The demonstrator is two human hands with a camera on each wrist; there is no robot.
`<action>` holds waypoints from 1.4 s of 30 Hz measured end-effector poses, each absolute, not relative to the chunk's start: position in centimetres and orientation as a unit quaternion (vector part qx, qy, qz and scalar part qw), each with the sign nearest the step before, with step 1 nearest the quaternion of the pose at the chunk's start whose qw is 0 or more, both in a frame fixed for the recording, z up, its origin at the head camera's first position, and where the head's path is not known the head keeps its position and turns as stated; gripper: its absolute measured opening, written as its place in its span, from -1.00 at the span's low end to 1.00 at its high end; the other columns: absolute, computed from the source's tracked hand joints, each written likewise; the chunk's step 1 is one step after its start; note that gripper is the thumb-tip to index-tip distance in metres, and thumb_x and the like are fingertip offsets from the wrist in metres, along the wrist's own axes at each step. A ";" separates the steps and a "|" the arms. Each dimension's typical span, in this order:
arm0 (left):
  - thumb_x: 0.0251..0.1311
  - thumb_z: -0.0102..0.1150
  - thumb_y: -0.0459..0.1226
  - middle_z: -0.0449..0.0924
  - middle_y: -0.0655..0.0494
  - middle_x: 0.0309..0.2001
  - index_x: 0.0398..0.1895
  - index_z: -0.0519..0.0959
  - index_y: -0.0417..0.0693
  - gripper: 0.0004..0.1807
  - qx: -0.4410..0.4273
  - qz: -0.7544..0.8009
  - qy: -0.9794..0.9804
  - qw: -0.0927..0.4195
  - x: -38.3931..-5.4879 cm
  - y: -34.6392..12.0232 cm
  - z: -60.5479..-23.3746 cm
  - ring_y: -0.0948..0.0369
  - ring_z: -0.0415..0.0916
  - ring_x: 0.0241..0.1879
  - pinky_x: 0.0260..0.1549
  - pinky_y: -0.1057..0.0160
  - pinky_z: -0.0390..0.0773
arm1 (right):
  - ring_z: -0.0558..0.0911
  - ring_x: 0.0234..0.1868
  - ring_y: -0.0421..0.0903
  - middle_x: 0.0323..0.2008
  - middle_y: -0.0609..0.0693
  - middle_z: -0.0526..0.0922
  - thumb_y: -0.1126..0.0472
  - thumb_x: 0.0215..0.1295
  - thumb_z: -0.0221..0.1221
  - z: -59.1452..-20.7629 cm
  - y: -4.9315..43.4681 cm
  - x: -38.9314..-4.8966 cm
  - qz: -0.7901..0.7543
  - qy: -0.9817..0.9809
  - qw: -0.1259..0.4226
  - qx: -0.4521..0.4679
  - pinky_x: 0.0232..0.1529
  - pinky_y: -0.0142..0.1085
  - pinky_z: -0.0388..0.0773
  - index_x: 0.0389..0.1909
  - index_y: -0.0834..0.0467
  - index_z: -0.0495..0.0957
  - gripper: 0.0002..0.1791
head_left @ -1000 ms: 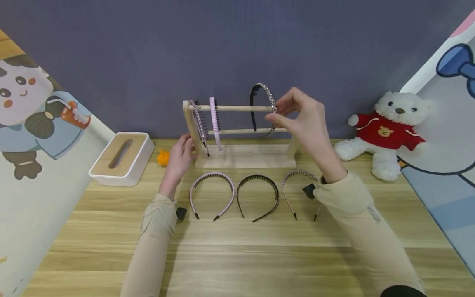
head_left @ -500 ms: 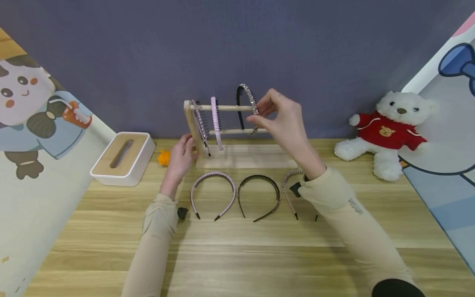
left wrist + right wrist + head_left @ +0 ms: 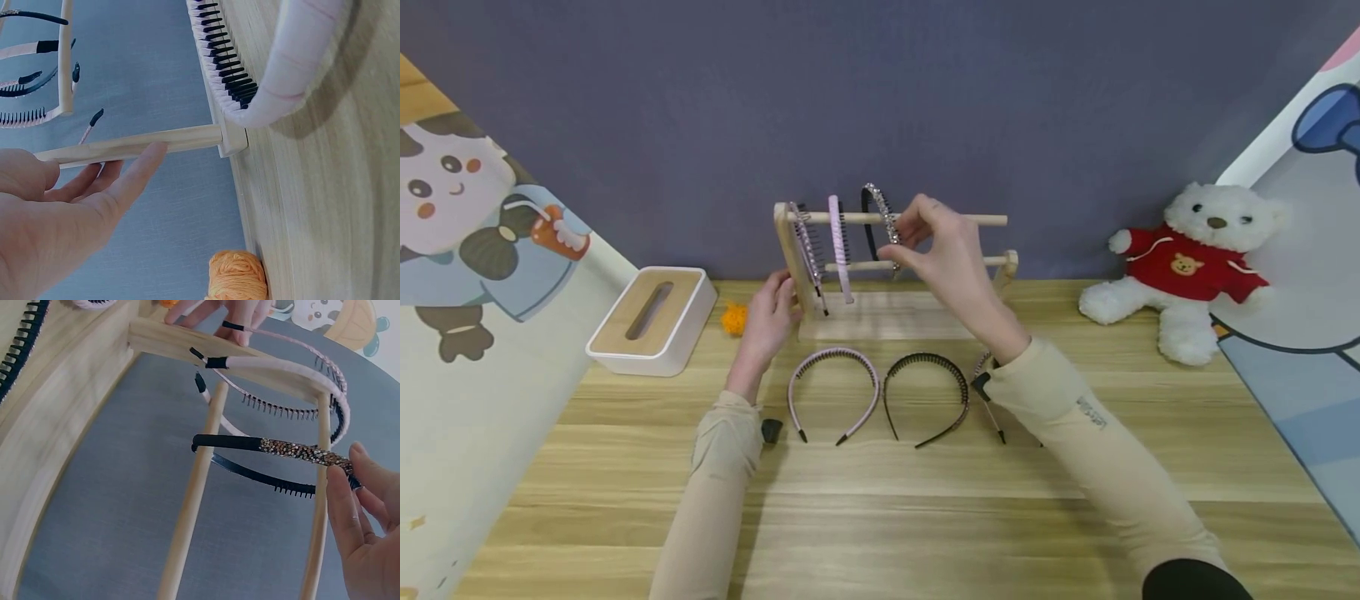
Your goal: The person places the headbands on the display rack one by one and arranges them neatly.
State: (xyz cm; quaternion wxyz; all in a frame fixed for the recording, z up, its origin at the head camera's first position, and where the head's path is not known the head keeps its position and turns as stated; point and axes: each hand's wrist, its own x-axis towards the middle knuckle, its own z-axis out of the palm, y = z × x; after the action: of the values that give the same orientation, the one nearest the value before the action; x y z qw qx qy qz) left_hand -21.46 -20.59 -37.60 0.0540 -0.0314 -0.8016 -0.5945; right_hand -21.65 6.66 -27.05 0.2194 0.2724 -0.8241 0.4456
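Presently pinching the glittery headband [image 3: 290, 449] around both rods [image 3: 189, 528] of the rack [image 3: 887, 321] with right hand [image 3: 946, 250]; gripping the rack's left post [image 3: 194, 137] with left hand [image 3: 766, 315].

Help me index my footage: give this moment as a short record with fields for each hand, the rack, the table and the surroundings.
Right hand: pinches the sparkly headband, which sits around the rack's bars
Left hand: holds the wooden rack by its end post
Rack: also bears two hanging pink headbands
Table: flat pink headband, black headband, third headband partly hidden by the right sleeve
Surroundings: tissue box and orange yarn left, teddy bear right
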 end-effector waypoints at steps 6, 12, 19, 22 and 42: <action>0.78 -0.28 -0.20 0.29 -0.42 0.51 0.59 0.23 -0.39 -0.45 -0.032 -0.594 -0.802 0.053 -21.4 -20.5 -37.6 -0.27 0.40 0.43 0.32 -0.11 0.61 | 0.73 -0.27 -0.01 -0.25 0.13 0.74 0.28 0.14 0.59 -27.7 6.1 -21.6 0.422 -0.836 0.215 0.277 -0.15 -0.27 0.75 -0.19 0.32 0.62 -0.63; 0.78 -0.28 -0.19 0.29 -0.42 0.51 0.59 0.24 -0.39 -0.45 -0.033 -0.591 -0.804 0.055 -21.5 -20.5 -37.7 -0.28 0.40 0.42 0.31 -0.11 0.62 | 0.74 -0.27 0.01 -0.27 0.14 0.74 0.28 0.13 0.60 -28.3 5.7 -21.7 0.418 -0.836 0.215 0.283 -0.14 -0.24 0.78 -0.20 0.32 0.61 -0.62; 0.78 -0.28 -0.20 0.30 -0.43 0.50 0.58 0.25 -0.40 -0.46 -0.033 -0.594 -0.802 0.058 -21.5 -20.5 -37.7 -0.28 0.42 0.41 0.31 -0.10 0.62 | 0.74 -0.30 -0.03 -0.26 0.12 0.73 0.26 0.12 0.61 -28.4 5.5 -21.4 0.421 -0.835 0.216 0.282 -0.19 -0.25 0.77 -0.17 0.31 0.59 -0.59; 0.78 -0.28 -0.19 0.31 -0.43 0.49 0.58 0.25 -0.39 -0.45 -0.033 -0.591 -0.804 0.058 -21.4 -20.5 -37.7 -0.28 0.42 0.41 0.30 -0.10 0.63 | 0.74 -0.33 -0.04 -0.25 0.12 0.73 0.25 0.12 0.61 -28.6 5.5 -21.3 0.423 -0.831 0.222 0.286 -0.20 -0.16 0.79 -0.17 0.31 0.59 -0.58; 0.78 -0.30 -0.20 0.31 -0.45 0.48 0.59 0.23 -0.41 -0.45 -0.031 -0.584 -0.809 0.056 -21.2 -20.5 -37.6 -0.29 0.42 0.40 0.30 -0.13 0.62 | 0.76 -0.21 -0.01 -0.04 0.13 0.73 0.26 0.28 0.53 -27.9 6.5 -19.6 0.444 -0.828 0.207 0.274 -0.18 -0.15 0.82 0.09 0.30 0.57 -0.54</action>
State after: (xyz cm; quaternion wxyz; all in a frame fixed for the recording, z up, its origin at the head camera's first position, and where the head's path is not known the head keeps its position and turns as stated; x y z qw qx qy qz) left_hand -21.25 -20.45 -37.56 0.0564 -0.0309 -0.8094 -0.5837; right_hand -19.63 6.53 -27.95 0.2069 0.2737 -0.8280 0.4435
